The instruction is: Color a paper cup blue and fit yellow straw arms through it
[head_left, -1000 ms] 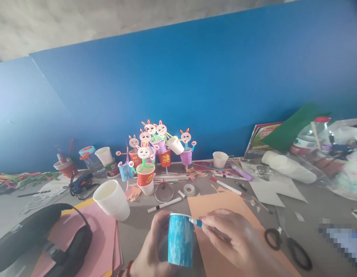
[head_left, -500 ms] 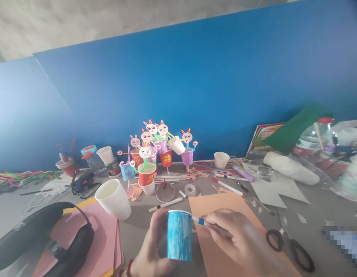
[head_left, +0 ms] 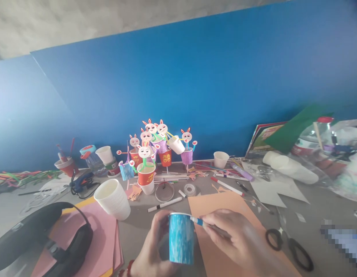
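Observation:
A paper cup [head_left: 181, 240], streaked blue over its white side, stands upright in my left hand [head_left: 152, 246], whose thumb and fingers wrap round it from the left and below. My right hand [head_left: 234, 238] grips a blue marker [head_left: 199, 221], its tip at the cup's upper right edge, just under the rim. Whether the tip presses on the cup is too fine to tell. Beneath my right hand lies a sheet of orange paper [head_left: 205, 204]. Left of the cup, an uncapped-looking white marker [head_left: 164, 204] lies on the table.
Bunny-faced cup figures [head_left: 146, 169] stand at the back middle. A stack of white cups [head_left: 116, 202] and a black headset [head_left: 77, 250] are on the left. Black-handled scissors [head_left: 299, 254] lie on the right, near white paper [head_left: 267, 192]. A tape roll [head_left: 190, 189] sits ahead.
The cup has shifted slightly right and down in view, and my left hand with it. The marker stays at its upper right edge, both hands keeping their grips.

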The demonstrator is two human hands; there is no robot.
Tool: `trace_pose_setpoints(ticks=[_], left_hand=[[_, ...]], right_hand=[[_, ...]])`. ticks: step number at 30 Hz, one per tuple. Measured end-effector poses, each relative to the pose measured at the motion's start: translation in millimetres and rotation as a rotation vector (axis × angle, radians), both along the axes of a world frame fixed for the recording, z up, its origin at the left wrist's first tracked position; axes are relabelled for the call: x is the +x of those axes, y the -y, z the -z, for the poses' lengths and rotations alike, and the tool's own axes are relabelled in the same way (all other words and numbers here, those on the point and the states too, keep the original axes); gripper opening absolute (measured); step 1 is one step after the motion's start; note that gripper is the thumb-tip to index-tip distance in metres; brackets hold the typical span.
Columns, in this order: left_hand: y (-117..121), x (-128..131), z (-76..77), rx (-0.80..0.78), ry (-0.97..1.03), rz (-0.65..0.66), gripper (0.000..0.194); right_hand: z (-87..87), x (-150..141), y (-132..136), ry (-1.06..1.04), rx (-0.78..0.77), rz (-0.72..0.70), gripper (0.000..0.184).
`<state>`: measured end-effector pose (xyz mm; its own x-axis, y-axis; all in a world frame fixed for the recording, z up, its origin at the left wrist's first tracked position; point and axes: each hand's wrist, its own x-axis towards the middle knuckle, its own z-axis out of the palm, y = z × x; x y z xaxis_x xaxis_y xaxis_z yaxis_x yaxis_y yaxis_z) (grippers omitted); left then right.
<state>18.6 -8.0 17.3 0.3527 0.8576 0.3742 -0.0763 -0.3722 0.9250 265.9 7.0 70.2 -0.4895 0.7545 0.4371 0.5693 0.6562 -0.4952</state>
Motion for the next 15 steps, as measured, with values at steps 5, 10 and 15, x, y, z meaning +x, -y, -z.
trace_pose_setpoints(ticks=[5, 10, 15], left_hand=[[-2.5, -3.9, -0.4, -0.022, 0.036, 0.013, 0.068], [-1.6, -0.1, -0.6, 0.015, -0.007, 0.014, 0.068], [-1.9, 2.6, -0.2, 0.002, -0.056, 0.003, 0.07]], right_hand=[[-0.2, 0.1, -1.7, 0.009, -0.014, 0.014, 0.018], [-1.6, -5.0, 1.7, -0.041, 0.011, -0.005, 0.018], [1.9, -1.8, 0.4, 0.0, 0.012, 0.0, 0.016]])
